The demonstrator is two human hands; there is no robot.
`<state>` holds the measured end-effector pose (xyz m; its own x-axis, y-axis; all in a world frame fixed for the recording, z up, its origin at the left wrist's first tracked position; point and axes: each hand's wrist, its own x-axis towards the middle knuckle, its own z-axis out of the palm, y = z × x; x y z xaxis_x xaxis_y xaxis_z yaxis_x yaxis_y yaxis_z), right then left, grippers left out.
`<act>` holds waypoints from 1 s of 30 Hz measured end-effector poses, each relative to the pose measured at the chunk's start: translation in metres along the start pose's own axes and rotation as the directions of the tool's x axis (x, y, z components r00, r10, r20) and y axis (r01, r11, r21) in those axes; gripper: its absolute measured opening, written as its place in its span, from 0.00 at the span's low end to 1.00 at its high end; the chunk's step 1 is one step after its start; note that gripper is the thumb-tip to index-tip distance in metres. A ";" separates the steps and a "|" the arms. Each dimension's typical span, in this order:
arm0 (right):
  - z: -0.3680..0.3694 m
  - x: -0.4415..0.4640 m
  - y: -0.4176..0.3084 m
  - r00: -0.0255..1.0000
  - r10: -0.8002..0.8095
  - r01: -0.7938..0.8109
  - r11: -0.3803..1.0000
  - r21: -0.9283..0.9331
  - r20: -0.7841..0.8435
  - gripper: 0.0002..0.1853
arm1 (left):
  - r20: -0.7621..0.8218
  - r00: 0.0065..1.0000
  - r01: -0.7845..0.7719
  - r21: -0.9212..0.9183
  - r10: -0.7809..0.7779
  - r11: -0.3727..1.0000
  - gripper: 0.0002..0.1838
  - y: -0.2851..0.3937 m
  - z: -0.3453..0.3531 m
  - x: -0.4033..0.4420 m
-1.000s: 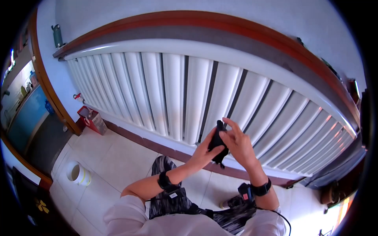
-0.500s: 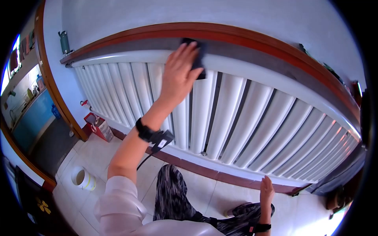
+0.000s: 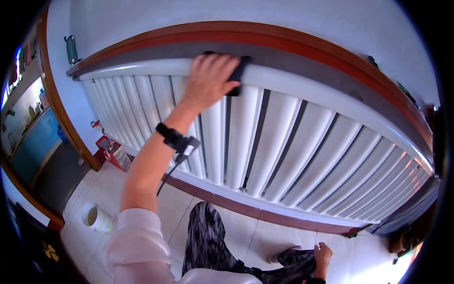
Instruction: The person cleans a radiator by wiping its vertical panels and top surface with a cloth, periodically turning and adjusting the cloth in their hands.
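A dark cloth (image 3: 239, 71) lies folded over the rounded top of the white radiator (image 3: 279, 137). My left hand (image 3: 210, 78) grips it from above, thumb on the front side and fingers over the top. Much of the cloth is hidden beneath the palm. The left wrist carries a black strap with a small box and cable (image 3: 178, 142). Low on the right, my right hand (image 3: 323, 255) rests by my knee in patterned trousers (image 3: 205, 241). Its fingers are loosely bent, with nothing seen in them.
A red-brown wooden ledge (image 3: 265, 37) runs above the radiator, with a green bottle (image 3: 71, 49) at its left end. On the tiled floor stand a red box (image 3: 113, 154) and a white bucket (image 3: 98, 218). A doorway opens at the left.
My left hand has slid a little to the left along the radiator top with the cloth. My right hand has dropped towards the knee, and its fingers have bent.
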<state>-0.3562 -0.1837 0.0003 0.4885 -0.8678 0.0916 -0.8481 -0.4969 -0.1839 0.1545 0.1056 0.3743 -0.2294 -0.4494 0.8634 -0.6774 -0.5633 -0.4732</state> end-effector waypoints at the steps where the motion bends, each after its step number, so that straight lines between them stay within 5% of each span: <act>1: -0.002 -0.002 -0.002 1.000 0.010 -0.010 1.000 0.003 -0.003 0.13 | -0.005 1.000 0.027 -0.002 -0.027 1.000 0.27 -0.018 -0.001 -0.012; 5: -0.003 -0.005 -0.006 1.000 0.009 -0.009 1.000 0.020 -0.002 0.13 | -0.111 0.980 0.172 0.084 -0.163 0.981 0.21 -0.091 0.003 -0.058; 10: -0.002 -0.006 -0.011 0.996 -0.042 0.041 0.999 -0.010 -0.074 0.13 | -0.042 0.921 0.383 0.280 -0.387 0.880 0.15 -0.178 0.002 -0.101; 14: -0.009 -0.010 -0.012 0.996 -0.036 0.037 0.999 0.009 -0.082 0.13 | 0.078 0.906 0.344 0.435 -0.416 0.832 0.15 -0.208 -0.004 -0.108; 16: -0.004 -0.011 -0.010 0.992 -0.044 0.050 0.997 0.053 -0.115 0.13 | 0.071 0.865 0.435 0.391 -0.498 0.811 0.15 -0.204 -0.002 -0.102; 18: -0.005 -0.012 -0.009 0.993 -0.049 0.054 0.997 0.050 -0.104 0.13 | -0.098 0.794 0.606 0.068 -0.599 0.792 0.14 -0.181 0.007 -0.101; 19: -0.005 -0.011 -0.009 0.993 -0.041 0.047 0.997 0.053 -0.109 0.13 | -0.210 0.812 0.566 0.056 -0.545 0.822 0.14 -0.160 0.011 -0.098; 26: 0.002 -0.002 -0.012 0.995 -0.079 0.078 0.997 -0.018 -0.061 0.13 | -0.052 0.836 0.537 -0.131 -0.546 0.834 0.31 -0.001 0.011 -0.076; 30: 0.006 0.000 -0.014 0.994 -0.093 0.092 0.996 -0.020 -0.060 0.13 | 0.037 0.811 0.584 -0.107 -0.584 0.805 0.30 0.030 0.020 -0.109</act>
<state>-0.3427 -0.1768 -0.0034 0.5519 -0.8170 0.1670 -0.8036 -0.5746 -0.1552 0.1732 0.1241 0.2627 0.2350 -0.0611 0.9701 -0.7539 -0.6414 0.1423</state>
